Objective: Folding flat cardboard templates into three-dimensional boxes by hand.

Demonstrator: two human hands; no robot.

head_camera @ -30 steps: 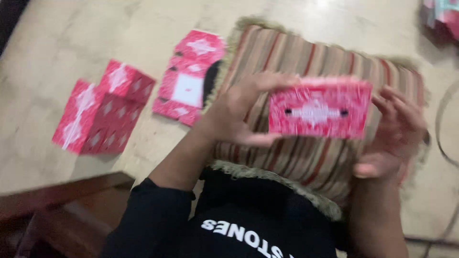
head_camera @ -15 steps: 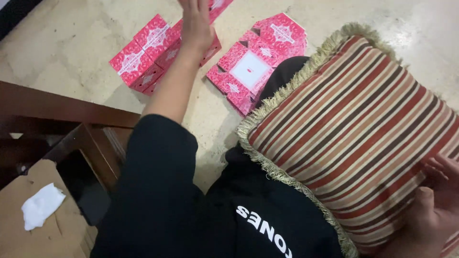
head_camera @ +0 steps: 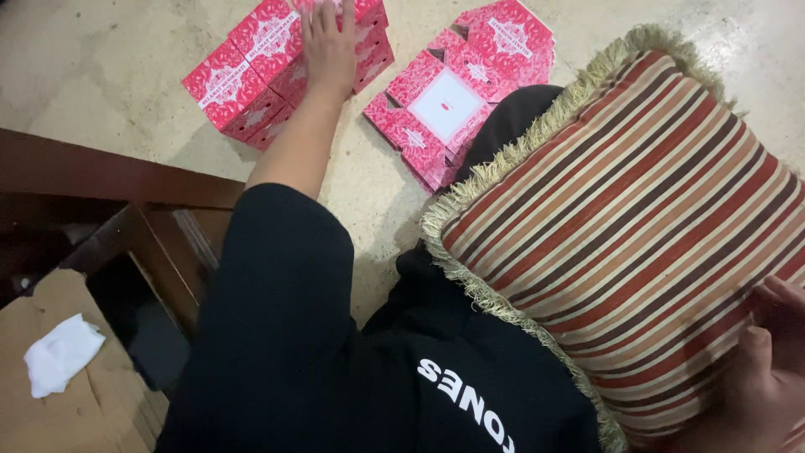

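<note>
I am sitting on a pale stone floor [head_camera: 109, 92], with a dark wooden frame [head_camera: 101, 172] along my left side and a piece of brown cardboard [head_camera: 50, 369] carrying a crumpled white tissue [head_camera: 60, 352] beside it. Closest to me is my black shirt and the striped fringed cushion [head_camera: 637, 243] lying across my lap. My right hand [head_camera: 767, 386] sits at the near right corner of that cushion, fingers curled against its edge; it runs out of view, so I cannot tell whether it grips anything. The two hands are well apart.

Past my knee lies a flattened pink box blank [head_camera: 457, 101], unfolded, its white window panel facing up, touching nothing but the floor. Further out, my left hand [head_camera: 329, 46] is stretched at arm's length, palm down and fingers spread flat on top of the made-up pink boxes [head_camera: 268, 71], which stand side by side in a tight cluster. The hand presses on them rather than closing around one.

As I judge it, this is the setting-down step: a finished box being squared in with its neighbours. The next move calls for lifting the palm off cleanly without nudging the row, then bringing that hand back to the flat blank near my knee
</note>
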